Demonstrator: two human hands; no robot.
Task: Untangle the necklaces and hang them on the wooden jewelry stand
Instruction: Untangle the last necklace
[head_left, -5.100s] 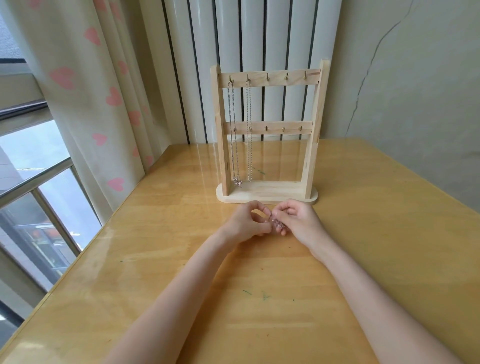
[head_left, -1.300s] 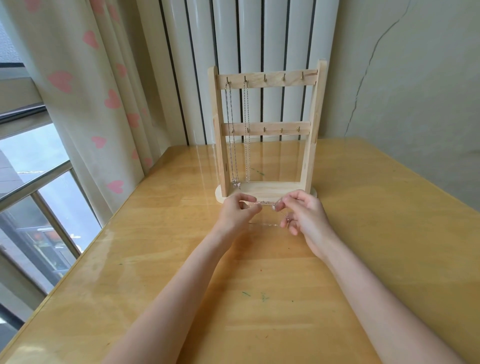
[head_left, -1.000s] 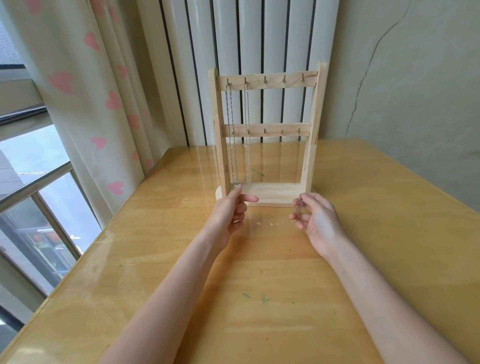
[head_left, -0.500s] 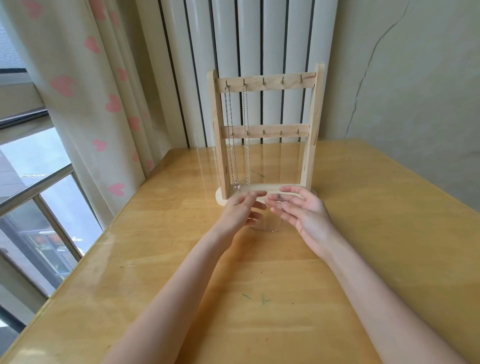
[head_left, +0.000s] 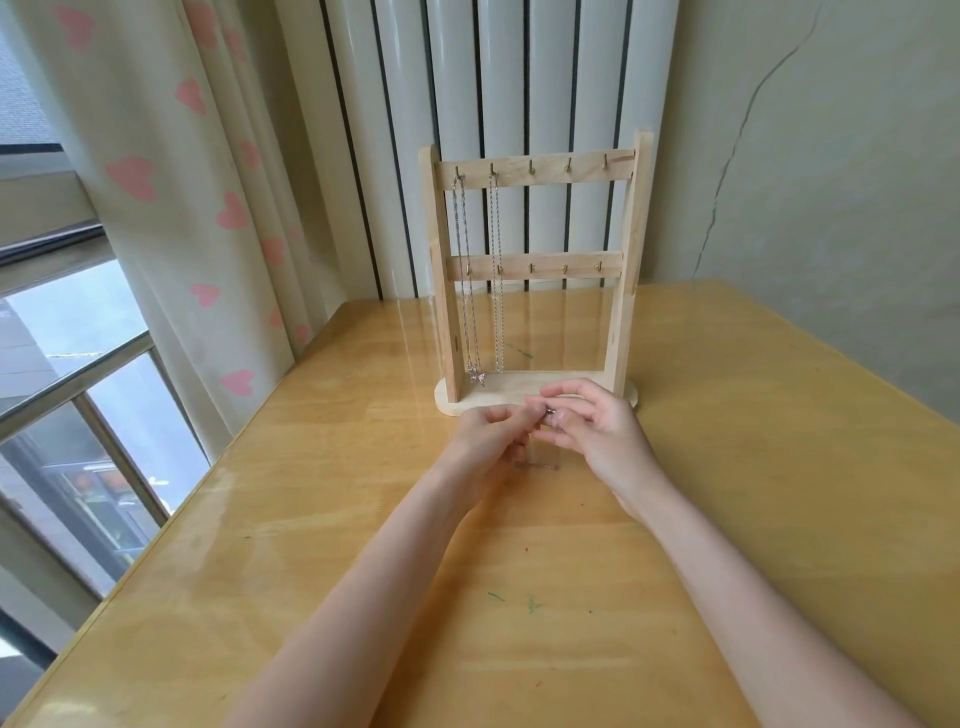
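Note:
A wooden jewelry stand (head_left: 629, 270) with two rows of hooks rises at the far side of the table. Two silver necklaces (head_left: 470, 291) hang from the two leftmost top hooks, the left one ending in a small pendant. Just in front of the stand's base, my left hand (head_left: 491, 434) and my right hand (head_left: 597, 431) meet fingertip to fingertip, both pinching a thin silver necklace (head_left: 548, 413). Its chain droops in a small loop down to the tabletop between my wrists.
The glossy wooden table (head_left: 753, 467) stretches wide on both sides. A curtain with pink hearts (head_left: 171, 171) and a window (head_left: 67, 374) lie along the left edge. A white radiator (head_left: 509, 78) and a cracked wall (head_left: 831, 156) stand behind.
One second ago my hands were spread apart with the chain stretched between them. They have come together in front of the stand's base and now pinch the chain at one spot.

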